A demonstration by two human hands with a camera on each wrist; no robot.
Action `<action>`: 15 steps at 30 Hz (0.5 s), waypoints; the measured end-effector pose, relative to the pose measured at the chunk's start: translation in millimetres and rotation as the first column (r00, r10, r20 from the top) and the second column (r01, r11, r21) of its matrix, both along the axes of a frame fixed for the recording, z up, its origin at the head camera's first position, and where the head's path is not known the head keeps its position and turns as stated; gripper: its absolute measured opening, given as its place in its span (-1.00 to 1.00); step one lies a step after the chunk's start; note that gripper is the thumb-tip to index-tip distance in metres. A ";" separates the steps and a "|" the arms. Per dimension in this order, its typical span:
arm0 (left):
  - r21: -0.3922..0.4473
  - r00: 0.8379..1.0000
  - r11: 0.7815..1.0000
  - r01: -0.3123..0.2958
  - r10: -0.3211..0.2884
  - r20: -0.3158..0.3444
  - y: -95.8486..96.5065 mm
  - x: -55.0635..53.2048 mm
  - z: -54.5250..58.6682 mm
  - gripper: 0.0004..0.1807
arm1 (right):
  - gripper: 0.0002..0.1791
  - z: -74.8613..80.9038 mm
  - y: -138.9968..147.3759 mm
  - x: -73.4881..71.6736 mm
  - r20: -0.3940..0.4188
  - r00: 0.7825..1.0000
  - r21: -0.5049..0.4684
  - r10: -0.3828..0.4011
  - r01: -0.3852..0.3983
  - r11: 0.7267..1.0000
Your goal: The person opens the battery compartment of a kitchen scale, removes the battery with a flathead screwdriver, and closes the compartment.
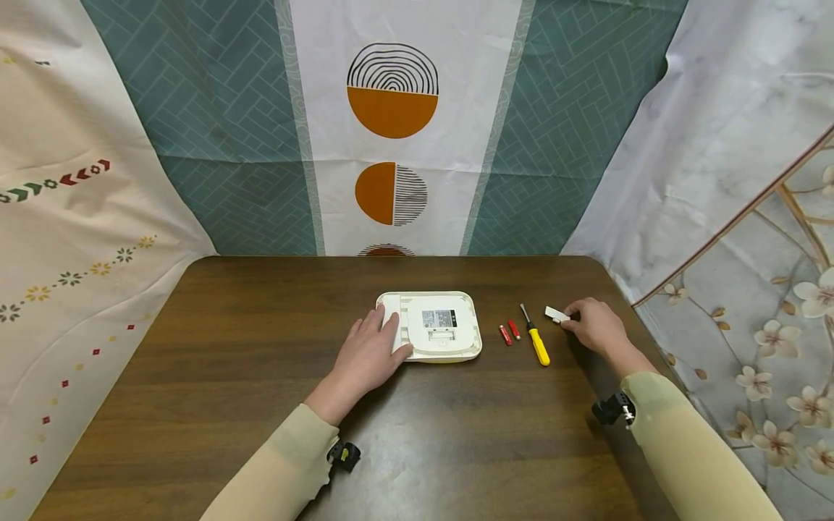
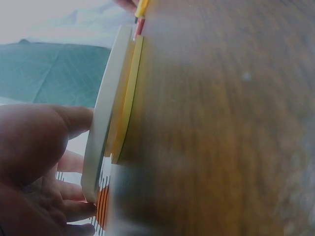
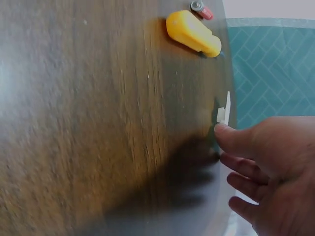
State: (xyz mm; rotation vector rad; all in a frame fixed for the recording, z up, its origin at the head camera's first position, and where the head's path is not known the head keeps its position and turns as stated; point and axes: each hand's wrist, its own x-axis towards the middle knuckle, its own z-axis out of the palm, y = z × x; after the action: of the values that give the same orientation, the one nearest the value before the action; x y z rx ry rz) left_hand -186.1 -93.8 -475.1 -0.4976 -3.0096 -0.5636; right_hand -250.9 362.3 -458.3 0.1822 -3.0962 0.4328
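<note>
My left hand (image 1: 369, 349) rests on the left end of a white, rounded rectangular device (image 1: 465, 327), its fingers laid over the top and the thumb near the front edge. A printed label and a small battery compartment (image 1: 441, 335) show on the device's upper face. From the left wrist view, a yellow layer (image 2: 129, 98) appears beneath the white body. Over at the right, my right hand (image 1: 596, 325) pinches a small white battery cover (image 1: 556, 314) between thumb and forefinger, low over the table. In the right wrist view, a little tab sticks out from the cover (image 3: 227, 108).
Two red batteries (image 1: 505, 335) lie to the right of the device. Beside them is a screwdriver (image 1: 539, 347) with a yellow handle, its tip pointing away. The brown wooden table (image 1: 260, 405) ends at patterned cloths (image 1: 228, 145) behind and at both sides.
</note>
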 end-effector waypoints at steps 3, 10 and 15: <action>0.002 1.000 1.000 0.001 -0.001 0.004 0.3 0.1 0.1 -0.20 | -0.74 0.9 -1.4 1.6 -0.018 0.999 -0.016 -0.034 0.034 0.999; 0.004 1.000 1.000 0.004 -0.004 0.007 0.3 0.5 1.3 -0.20 | -0.75 10.1 -17.7 10.4 -0.130 0.991 -0.041 -0.030 0.025 0.999; -0.004 1.000 1.000 0.000 0.001 0.013 0.3 0.6 1.1 -0.19 | -0.76 22.4 -42.8 19.9 -0.199 0.980 -0.054 0.023 -0.035 0.998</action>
State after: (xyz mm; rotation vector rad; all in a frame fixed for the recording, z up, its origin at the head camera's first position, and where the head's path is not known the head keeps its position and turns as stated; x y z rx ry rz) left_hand -185.4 -93.6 -474.0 -0.4953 -3.0239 -0.5637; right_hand -231.0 319.5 -435.9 0.2534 -2.8857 0.4726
